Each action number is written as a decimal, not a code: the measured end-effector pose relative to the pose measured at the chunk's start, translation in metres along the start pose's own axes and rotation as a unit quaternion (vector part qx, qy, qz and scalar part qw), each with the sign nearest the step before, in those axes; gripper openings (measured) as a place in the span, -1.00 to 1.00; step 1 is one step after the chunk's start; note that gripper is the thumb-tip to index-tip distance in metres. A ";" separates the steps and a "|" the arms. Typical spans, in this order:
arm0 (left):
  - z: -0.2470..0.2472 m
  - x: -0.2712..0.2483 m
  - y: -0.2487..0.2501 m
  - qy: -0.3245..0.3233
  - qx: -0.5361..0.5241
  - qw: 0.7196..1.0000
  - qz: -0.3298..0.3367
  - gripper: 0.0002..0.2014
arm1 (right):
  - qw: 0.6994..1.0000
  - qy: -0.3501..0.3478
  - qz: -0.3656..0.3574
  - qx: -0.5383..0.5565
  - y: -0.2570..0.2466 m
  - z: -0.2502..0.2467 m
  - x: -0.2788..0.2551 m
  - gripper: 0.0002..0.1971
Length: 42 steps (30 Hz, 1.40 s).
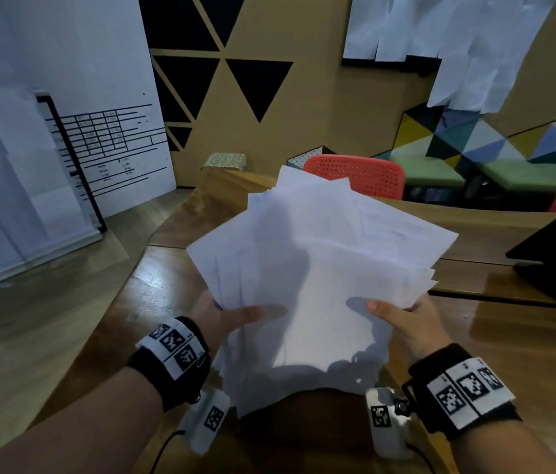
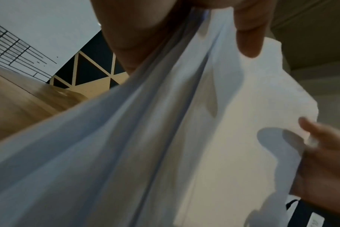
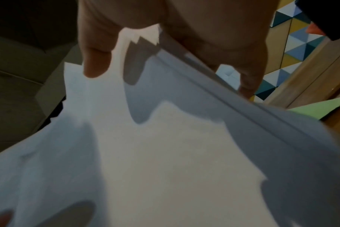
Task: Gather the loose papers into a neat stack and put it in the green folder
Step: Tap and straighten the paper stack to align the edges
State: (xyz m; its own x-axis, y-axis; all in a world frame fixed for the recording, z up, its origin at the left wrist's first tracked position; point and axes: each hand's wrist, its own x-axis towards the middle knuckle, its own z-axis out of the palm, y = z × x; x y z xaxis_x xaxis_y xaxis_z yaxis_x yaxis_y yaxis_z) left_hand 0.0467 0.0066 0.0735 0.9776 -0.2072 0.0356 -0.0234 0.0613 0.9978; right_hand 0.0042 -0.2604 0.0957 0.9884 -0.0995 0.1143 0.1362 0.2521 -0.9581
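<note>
Papers [image 1: 317,268]: a fanned, uneven bundle of white sheets being held up off the wooden counter [image 1: 516,340], in front of the person. The left hand [image 1: 225,319] is pinching the bundle's left edge, thumb on top and fingers beneath; the right hand [image 1: 406,323] is pinching the right edge likewise. Corners are sticking out at several angles, so the gathering step appears done and the squaring step is in hand. The next move probably calls for loosening both grips and tapping the edges on the counter. A green corner [image 3: 320,109], possibly the folder, is showing beyond the sheets in the right wrist view.
</note>
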 end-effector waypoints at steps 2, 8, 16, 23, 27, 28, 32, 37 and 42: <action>0.000 0.001 -0.001 0.001 -0.012 1.000 -0.006 -0.43 | 1.000 -0.011 0.010 0.009 0.000 -0.005 0.002 -0.07; -0.001 0.004 0.009 -0.011 -0.060 0.998 0.005 -0.62 | 0.999 0.010 0.046 -0.010 0.012 -0.014 0.009 -0.05; -0.010 0.007 0.032 0.073 -0.072 0.993 0.064 -0.38 | 1.000 -0.024 -0.012 0.012 -0.011 -0.010 0.008 -0.41; -0.002 0.007 0.012 0.038 -0.016 0.999 0.030 -0.43 | 0.999 -0.040 0.009 0.017 0.009 -0.005 0.008 -0.39; -0.008 0.006 0.023 0.008 -0.022 0.999 0.038 -0.36 | 0.999 -0.010 -0.023 0.034 0.000 -0.016 0.013 -0.52; -0.012 0.006 0.022 0.010 -0.018 0.999 0.038 -0.35 | 0.999 -0.020 -0.017 0.044 -0.001 -0.019 0.013 -0.49; -0.008 0.002 0.018 0.015 0.022 0.999 0.022 -0.37 | 0.997 -0.059 0.046 -0.010 0.016 -0.007 0.006 -0.32; -0.002 0.006 0.021 0.098 0.055 0.994 -0.011 -0.71 | 1.000 0.012 0.017 0.022 0.012 0.006 0.002 -0.69; 0.003 -0.005 0.034 0.123 0.028 0.991 0.051 -0.61 | 0.994 0.066 -0.082 0.024 -0.013 0.014 -0.007 -0.44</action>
State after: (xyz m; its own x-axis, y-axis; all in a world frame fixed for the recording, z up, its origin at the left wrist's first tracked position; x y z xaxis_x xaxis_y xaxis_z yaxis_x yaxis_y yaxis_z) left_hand 0.0407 0.0065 0.1071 0.9907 0.0417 0.1294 -0.1301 0.0137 0.9914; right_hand -0.0039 -0.2495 0.1114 0.9357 -0.2680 0.2293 0.3008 0.2665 -0.9157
